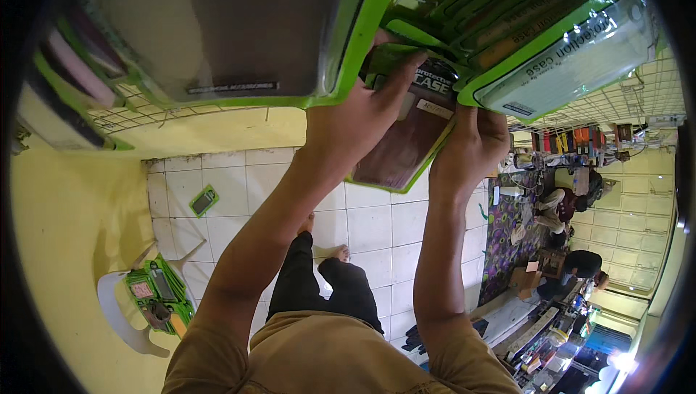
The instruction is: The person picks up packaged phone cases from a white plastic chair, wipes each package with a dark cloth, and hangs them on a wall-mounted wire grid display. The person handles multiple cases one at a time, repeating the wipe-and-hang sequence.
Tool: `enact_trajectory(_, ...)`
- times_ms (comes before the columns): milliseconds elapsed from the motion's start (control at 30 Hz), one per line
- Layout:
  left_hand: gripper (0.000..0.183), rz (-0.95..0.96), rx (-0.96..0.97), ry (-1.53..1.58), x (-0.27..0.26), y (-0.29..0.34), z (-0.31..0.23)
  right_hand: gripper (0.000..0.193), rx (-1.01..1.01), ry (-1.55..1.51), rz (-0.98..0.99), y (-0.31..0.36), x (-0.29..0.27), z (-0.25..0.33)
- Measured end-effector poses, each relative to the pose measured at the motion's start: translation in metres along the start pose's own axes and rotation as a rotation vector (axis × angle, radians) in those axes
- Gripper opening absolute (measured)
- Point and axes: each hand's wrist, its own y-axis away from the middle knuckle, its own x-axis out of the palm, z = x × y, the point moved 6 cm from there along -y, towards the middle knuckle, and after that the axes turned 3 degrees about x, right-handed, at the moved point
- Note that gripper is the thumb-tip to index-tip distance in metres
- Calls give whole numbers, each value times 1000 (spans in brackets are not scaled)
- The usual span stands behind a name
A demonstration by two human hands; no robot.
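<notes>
Packaged brown case (402, 144) sits grasped in my left grip (359, 115), my right grip (471, 140) at its edge, closure I cannot tell; green-edged packs (573, 60) already hang around both, while the packs (159, 289) on the chair (116, 307) below-left look, I judge, still unhung.

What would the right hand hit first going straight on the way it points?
Most likely the lower-left corner of the green-edged clear pack, just beyond the thumb of the right hand. Depth is unclear; they may already touch.
</notes>
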Motion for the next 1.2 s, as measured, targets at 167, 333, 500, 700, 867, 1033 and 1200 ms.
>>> enact_trajectory(167, 18, -45, 59, -67, 1, -6, -3, 9, 20, 24, -36, -4, 3, -3)
enact_trajectory(333, 20, -60, 59, -115, 0, -11, 1, 9, 37, -12, -56, -5, 9, -3)
enact_trajectory(500, 23, -94, 103, -117, 1, -12, 1, 9, -2, 68, -98, -6, 11, 1)
enact_trajectory(700, 24, -140, -14, -60, 3, -11, 4, 9, 41, 71, -140, -6, 15, -1)
enact_trajectory(867, 30, -148, 67, -221, 5, -10, -1, 17, -76, 181, -211, -3, 17, 4)
enact_trajectory(1033, 41, -153, 125, -234, 3, -5, -2, 24, -231, 363, -238, 3, 18, 4)
enact_trajectory(1200, 64, -100, 81, -187, 1, 3, -1, 35, -205, 445, -239, 7, 8, -5)
